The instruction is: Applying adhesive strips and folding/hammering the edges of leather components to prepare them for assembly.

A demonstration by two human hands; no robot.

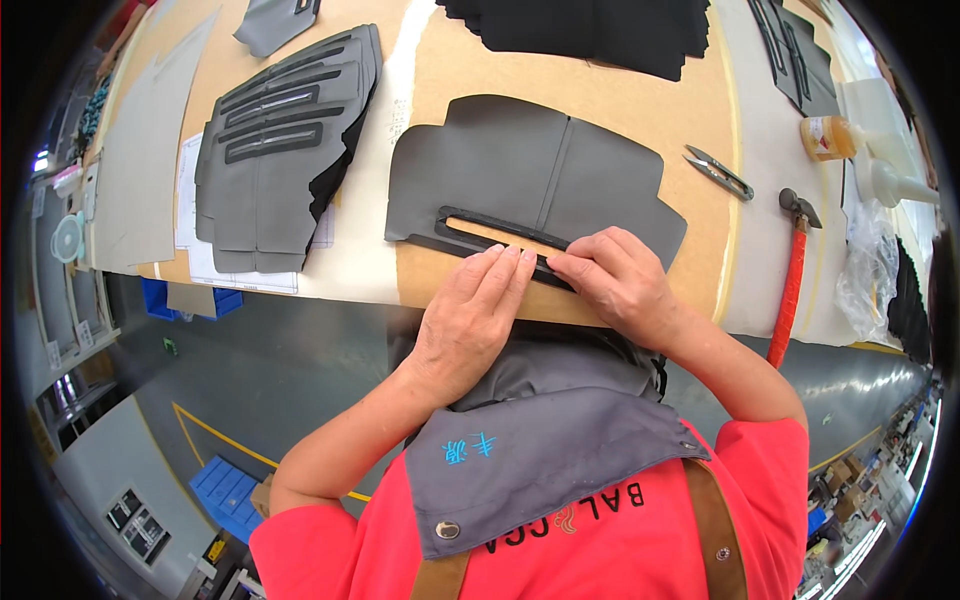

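A grey leather-like panel with a centre seam lies flat on the table in front of me. Near its front edge runs a long slot framed by a black strip. My left hand rests its outstretched fingertips on the strip along the slot's near side; its thumb is hidden. Just to the right, my right hand pinches the near strip close to the slot's right end, thumb and forefinger pressed together. The two hands' fingertips almost meet.
Slotted grey panels are stacked at left, over printed paper. Black pieces lie at the far side. To the right are thread snips, a red-handled hammer, an amber bottle and clear plastic. The table's near edge is by my wrists.
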